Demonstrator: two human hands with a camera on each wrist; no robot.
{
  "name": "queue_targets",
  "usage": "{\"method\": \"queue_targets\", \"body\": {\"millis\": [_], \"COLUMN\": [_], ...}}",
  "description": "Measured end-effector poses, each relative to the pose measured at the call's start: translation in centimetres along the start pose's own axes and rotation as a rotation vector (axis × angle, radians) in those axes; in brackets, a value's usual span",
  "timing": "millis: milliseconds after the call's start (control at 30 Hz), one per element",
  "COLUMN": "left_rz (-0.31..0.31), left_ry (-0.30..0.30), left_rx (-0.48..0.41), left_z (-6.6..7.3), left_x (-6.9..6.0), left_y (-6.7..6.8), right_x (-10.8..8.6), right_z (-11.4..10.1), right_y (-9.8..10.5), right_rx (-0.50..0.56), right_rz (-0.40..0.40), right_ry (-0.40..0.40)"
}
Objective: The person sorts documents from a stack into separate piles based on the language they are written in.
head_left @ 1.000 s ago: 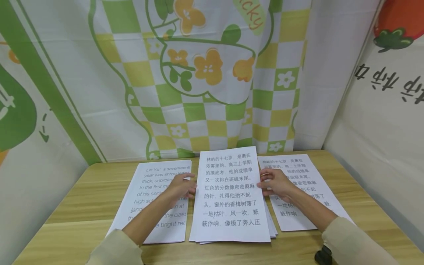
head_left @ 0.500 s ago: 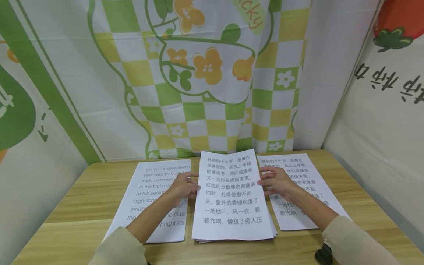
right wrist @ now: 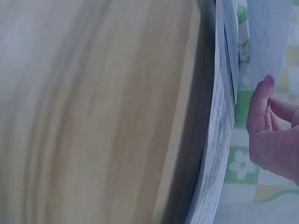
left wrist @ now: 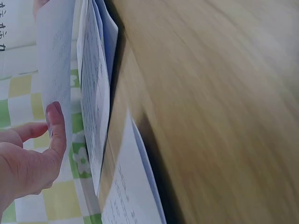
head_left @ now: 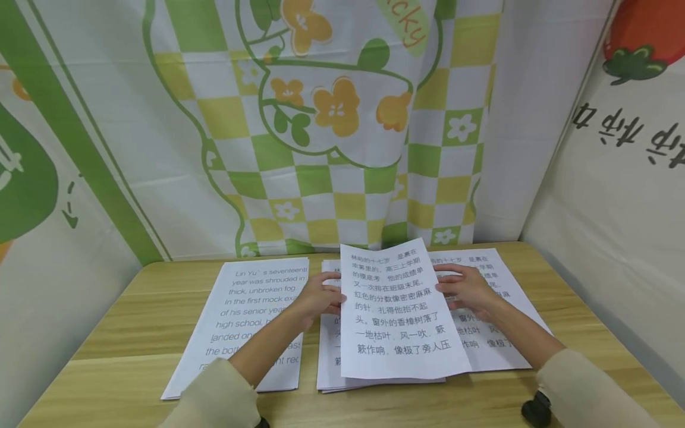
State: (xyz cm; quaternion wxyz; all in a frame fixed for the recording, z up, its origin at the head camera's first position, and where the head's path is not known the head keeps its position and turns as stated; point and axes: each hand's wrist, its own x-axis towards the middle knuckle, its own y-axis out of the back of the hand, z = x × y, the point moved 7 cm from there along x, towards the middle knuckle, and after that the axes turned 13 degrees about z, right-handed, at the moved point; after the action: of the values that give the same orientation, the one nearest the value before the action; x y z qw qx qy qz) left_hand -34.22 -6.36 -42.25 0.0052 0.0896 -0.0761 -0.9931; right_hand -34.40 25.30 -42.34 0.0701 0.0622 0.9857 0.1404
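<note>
A white sheet of paper (head_left: 398,315) printed with Chinese text is held up off the table by both hands, slightly bowed. The left hand (head_left: 319,297) pinches its left edge; in the left wrist view the thumb lies on the printed face of the sheet (left wrist: 58,65). At the opposite edge, the right hand (head_left: 464,289) pinches the paper between thumb and fingers, as the right wrist view also shows. Beneath the sheet lies the middle paper stack (head_left: 329,362), partly covered. The right paper stack (head_left: 514,321), also in Chinese, is partly hidden by the sheet and right hand.
A left paper stack (head_left: 257,333) with English text lies under the left forearm. All the stacks rest on a wooden table (head_left: 107,351). Behind the table hangs a checked, flowered curtain (head_left: 332,184). A small black object (head_left: 536,410) shows by the right sleeve.
Both hands have carried the sheet up and to the right, off the middle stack, uncovering that stack's left part. The sheet now overlaps the right stack's left side.
</note>
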Motion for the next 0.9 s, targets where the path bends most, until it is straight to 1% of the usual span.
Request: {"method": "queue_targets", "body": {"millis": [100, 167, 300, 400, 533, 733, 900], "left_rz": [-0.002, -0.011, -0.044, -0.074, -0.106, -0.158, -0.208], "left_ry": [0.016, 0.016, 0.003, -0.005, 0.003, 0.022, 0.046], "left_rx": [-0.012, -0.02, -0.027, -0.027, -0.036, -0.094, -0.115], "left_z": [0.0, 0.1, 0.2, 0.4, 0.5, 0.6, 0.4], "left_x": [0.3, 0.4, 0.6, 0.6, 0.5, 0.2, -0.1], "left_y": [-0.9, -1.5, -2.7, -3.7, -5.2, -7.1, -8.5], "right_x": [0.2, 0.4, 0.9, 1.1, 1.5, 1.9, 2.4], "right_z": [0.3, 0.5, 1.0, 1.2, 1.7, 2.3, 2.9], "right_y": [0.9, 1.5, 2.7, 3.5, 4.5, 5.9, 7.5], "right_rx": [-0.012, -0.021, -0.028, -0.017, -0.002, 0.014, -0.002], "right_rz": [0.007, 0.015, 0.02, 0.009, -0.003, -0.028, -0.032], "right_ry": [0.002, 0.001, 0.007, 0.016, 0.008, 0.012, 0.014]}}
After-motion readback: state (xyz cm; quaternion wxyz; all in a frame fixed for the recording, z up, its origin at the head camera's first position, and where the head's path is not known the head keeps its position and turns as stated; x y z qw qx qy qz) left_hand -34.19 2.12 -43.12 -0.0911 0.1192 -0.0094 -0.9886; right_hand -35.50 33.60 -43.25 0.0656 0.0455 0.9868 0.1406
